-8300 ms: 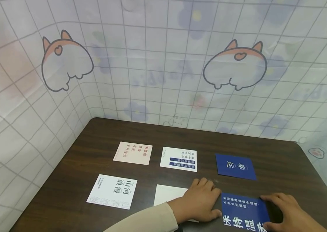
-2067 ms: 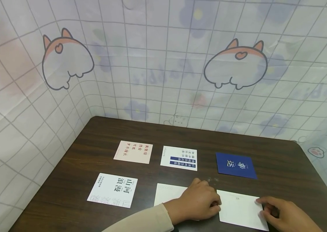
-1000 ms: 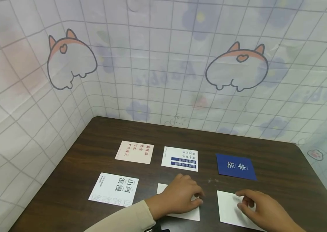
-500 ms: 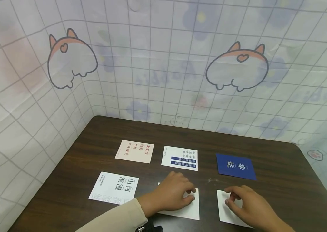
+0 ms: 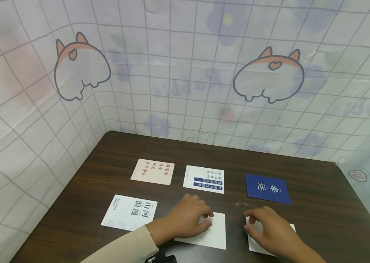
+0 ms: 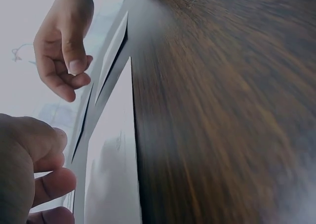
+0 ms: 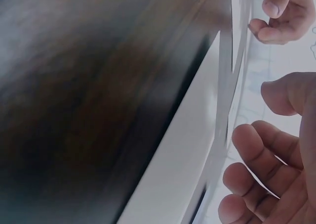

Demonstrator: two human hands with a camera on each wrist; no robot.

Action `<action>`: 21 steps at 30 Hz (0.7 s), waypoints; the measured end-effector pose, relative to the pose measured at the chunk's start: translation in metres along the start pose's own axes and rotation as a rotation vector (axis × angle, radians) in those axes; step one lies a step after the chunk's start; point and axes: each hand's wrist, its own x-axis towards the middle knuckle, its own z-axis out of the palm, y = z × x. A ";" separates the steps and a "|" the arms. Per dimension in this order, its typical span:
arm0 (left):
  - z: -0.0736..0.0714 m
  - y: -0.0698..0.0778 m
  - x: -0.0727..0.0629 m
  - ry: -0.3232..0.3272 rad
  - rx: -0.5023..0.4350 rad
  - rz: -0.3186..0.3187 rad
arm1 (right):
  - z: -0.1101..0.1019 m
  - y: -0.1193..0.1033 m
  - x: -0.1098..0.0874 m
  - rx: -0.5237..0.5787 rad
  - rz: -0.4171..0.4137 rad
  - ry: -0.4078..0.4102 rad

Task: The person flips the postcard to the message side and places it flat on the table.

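Note:
My left hand (image 5: 186,218) hovers over a plain white card (image 5: 216,233) at the table's front middle, fingers loosely bent and nothing between them. In the left wrist view, a gap separates its fingertips from that card (image 6: 111,164). My right hand (image 5: 272,231) is above a second white card (image 5: 254,246), at front right, and partly covers it. The right wrist view has this card (image 7: 182,145) flat on the table, with relaxed fingers (image 7: 242,177) beside it and holding nothing.
Other cards lie flat: a pink one (image 5: 153,171), a white one with blue bars (image 5: 201,175), a blue one (image 5: 263,193) and a white one with large characters (image 5: 129,212). The dark wooden table (image 5: 204,153) meets a patterned curtain (image 5: 185,73) at its back and left.
The front right card was blue side up between both hands; its white side later faced up. Both hands have let go of it and moved left, the left one over the middle card.

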 end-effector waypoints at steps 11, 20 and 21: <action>-0.006 -0.019 -0.018 0.013 -0.043 -0.035 | 0.001 -0.014 0.013 -0.023 -0.024 -0.065; -0.021 -0.028 -0.030 -0.020 -0.028 -0.099 | 0.003 -0.024 0.024 -0.050 -0.017 -0.091; -0.022 -0.029 -0.031 -0.020 -0.022 -0.098 | 0.004 -0.025 0.025 -0.050 -0.015 -0.094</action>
